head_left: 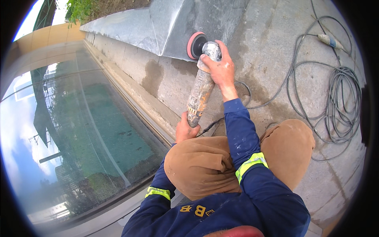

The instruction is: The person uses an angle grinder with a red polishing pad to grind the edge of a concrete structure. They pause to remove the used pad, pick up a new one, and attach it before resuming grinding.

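An angle grinder (pixel 200 91), dusty and worn, slants between my two hands. My right hand (pixel 222 71) wraps round its metal head from the right, thumb across the top. Lower down, my left hand (pixel 185 129) grips the rear end of the body, where the cord comes out. A round pad with a pink-red rim and black backing (pixel 197 45) is fitted to the head. The pad stands on edge against the face of the grey stone block (pixel 179 37); whether it is spinning I cannot tell.
A dark cord (pixel 342 106) lies coiled on the concrete paving (pixel 272 51) at the right, with a dusty connector (pixel 331 41) further back. A large glass pane (pixel 98 126) with reflections fills the left. Green leaves (pixel 81 8) show at the far left.
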`<control>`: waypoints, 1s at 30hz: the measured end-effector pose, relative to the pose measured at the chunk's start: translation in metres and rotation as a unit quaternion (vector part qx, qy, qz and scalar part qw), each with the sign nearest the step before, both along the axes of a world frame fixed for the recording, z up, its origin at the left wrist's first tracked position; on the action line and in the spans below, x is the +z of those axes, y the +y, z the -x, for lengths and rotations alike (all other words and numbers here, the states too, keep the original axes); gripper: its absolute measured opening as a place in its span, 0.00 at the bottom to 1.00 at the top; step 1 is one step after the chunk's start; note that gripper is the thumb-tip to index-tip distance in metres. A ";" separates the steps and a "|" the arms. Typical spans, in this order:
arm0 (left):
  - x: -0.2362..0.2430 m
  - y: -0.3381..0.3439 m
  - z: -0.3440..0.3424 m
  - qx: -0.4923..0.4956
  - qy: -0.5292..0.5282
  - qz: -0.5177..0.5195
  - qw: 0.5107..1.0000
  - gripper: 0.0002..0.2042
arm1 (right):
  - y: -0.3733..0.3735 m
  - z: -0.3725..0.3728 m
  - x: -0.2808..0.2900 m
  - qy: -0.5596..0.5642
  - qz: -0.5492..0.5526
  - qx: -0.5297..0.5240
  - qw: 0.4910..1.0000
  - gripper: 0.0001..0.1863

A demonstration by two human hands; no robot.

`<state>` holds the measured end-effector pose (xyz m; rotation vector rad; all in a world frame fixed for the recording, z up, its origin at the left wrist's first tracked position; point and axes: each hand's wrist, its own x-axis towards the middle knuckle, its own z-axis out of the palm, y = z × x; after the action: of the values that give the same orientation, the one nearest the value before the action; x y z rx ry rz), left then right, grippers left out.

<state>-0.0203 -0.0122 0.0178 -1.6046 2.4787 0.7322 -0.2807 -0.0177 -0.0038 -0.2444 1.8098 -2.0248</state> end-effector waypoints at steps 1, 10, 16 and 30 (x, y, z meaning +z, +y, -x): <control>0.005 0.002 0.004 0.002 0.000 0.010 1.000 0.32 | 0.000 0.001 0.006 0.011 0.010 -0.003 1.000 0.37; 0.005 0.004 0.004 -0.004 -0.034 0.054 0.998 0.31 | -0.001 0.001 -0.007 -0.015 0.006 -0.003 1.000 0.37; 0.000 0.005 0.001 0.010 -0.028 0.067 0.997 0.31 | 0.000 -0.001 0.000 0.009 0.004 -0.004 1.000 0.37; -0.004 0.004 0.002 0.009 -0.058 0.045 0.997 0.31 | -0.004 -0.003 -0.027 -0.103 -0.022 0.006 0.994 0.39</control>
<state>-0.0224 -0.0085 0.0140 -1.6505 2.4506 0.5214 -0.2776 -0.0222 -0.0306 -0.0313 1.7179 -1.9218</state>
